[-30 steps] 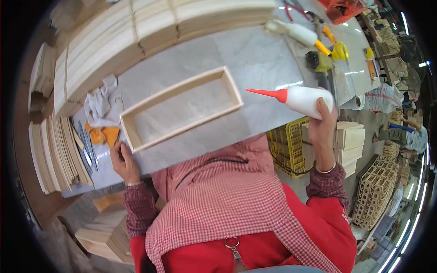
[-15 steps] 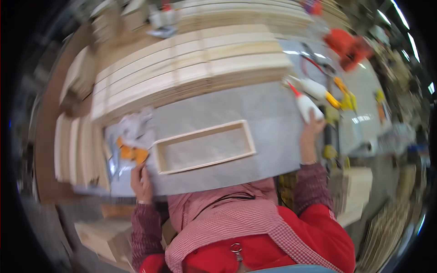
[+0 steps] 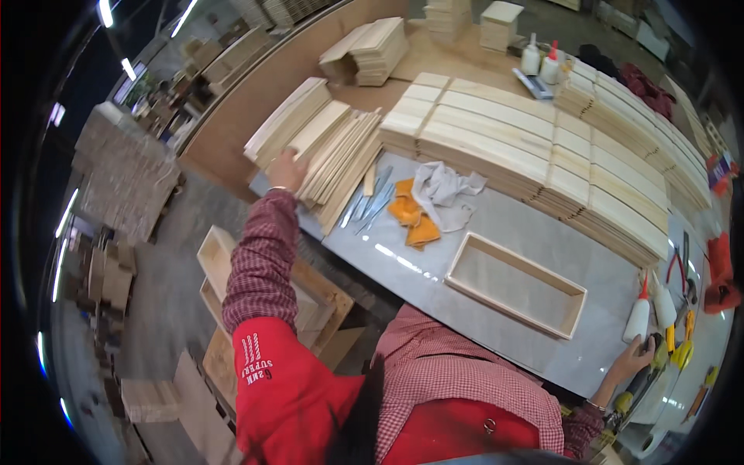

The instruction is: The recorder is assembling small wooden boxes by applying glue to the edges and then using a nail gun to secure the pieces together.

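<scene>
My left hand (image 3: 287, 170) reaches onto a stack of thin wooden slats (image 3: 329, 147) at the table's left end, fingers apart and touching the near boards. At the right, my right hand (image 3: 632, 361) lies beside the base of a white glue bottle (image 3: 637, 319) with a red nozzle. Its fingers are loosely bent and apart, and no grip on the bottle shows. Between the hands, a narrow rectangular wooden frame (image 3: 577, 314) lies on the grey tabletop (image 3: 535, 353), which shows through it.
Bundled boards (image 3: 527, 143) run along the back of the table. An orange cloth (image 3: 415, 215), a whitish rag (image 3: 446, 190) and thin metal strips (image 3: 376, 203) lie left of the frame. A second glue bottle (image 3: 664, 304), red-handled pliers (image 3: 677, 271) and yellow-handled tools (image 3: 683, 350) sit at right.
The view has swung left. My left hand has left the orange cloth's edge and moved out to the slats. My right hand stays at the glue bottle's base; the frame remains in place.
</scene>
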`<action>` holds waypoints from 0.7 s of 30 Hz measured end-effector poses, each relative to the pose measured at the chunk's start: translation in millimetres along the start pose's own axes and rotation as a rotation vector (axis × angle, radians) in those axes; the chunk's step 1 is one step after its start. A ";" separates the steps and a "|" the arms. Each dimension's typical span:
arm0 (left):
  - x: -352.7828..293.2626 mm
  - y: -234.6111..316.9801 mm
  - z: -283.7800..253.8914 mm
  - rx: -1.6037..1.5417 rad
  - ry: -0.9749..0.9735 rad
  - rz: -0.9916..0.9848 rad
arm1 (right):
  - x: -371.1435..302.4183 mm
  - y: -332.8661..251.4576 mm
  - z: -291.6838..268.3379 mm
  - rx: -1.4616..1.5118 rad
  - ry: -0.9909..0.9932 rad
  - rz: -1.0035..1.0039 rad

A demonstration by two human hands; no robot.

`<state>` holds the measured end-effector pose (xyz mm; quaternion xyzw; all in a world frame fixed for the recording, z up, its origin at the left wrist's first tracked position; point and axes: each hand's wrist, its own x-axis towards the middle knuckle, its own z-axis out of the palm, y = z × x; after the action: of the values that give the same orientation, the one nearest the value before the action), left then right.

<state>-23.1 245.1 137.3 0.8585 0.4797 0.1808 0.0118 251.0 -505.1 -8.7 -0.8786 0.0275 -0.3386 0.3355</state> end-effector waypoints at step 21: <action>94.3 29.8 324.5 0.379 0.472 0.829 | -54.2 -94.0 -86.2 0.122 -0.035 0.042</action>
<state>150.4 356.9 -131.9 0.8994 0.1130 0.2692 -0.3252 139.5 -466.7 64.2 -0.8616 0.0195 -0.3170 0.3960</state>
